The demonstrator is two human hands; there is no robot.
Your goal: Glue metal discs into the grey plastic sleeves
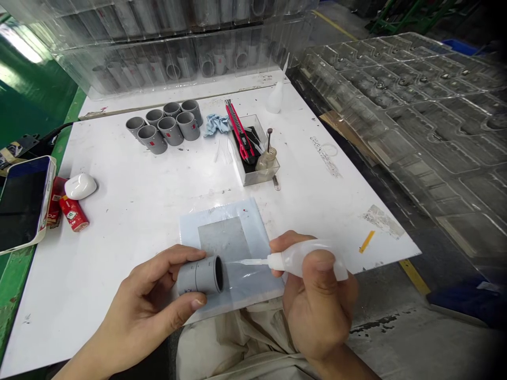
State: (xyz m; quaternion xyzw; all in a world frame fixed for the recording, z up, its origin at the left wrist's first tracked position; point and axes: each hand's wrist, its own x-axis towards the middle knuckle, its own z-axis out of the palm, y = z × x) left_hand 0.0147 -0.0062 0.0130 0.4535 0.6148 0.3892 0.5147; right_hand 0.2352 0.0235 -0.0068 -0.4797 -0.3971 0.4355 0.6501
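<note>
Left hand (pixel 146 301), grip wrapped around a grey PVC pipe coupling (pixel 200 275), held over a plastic-covered pad (pixel 233 232) on the white worktop (pixel 119 211). Right hand (pixel 317 301), grip pinching a plastic squeeze bottle (pixel 301 258), nozzle tip (pixel 237 262) right at the coupling's open end; contact unclear.

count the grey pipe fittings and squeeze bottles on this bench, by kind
grey plastic pipe couplings standing on the white table: 7
grey plastic pipe coupling in the left hand: 1
translucent plastic squeeze bottle in the right hand: 1
second translucent plastic squeeze bottle near the table's far edge: 1
total: 10
</note>
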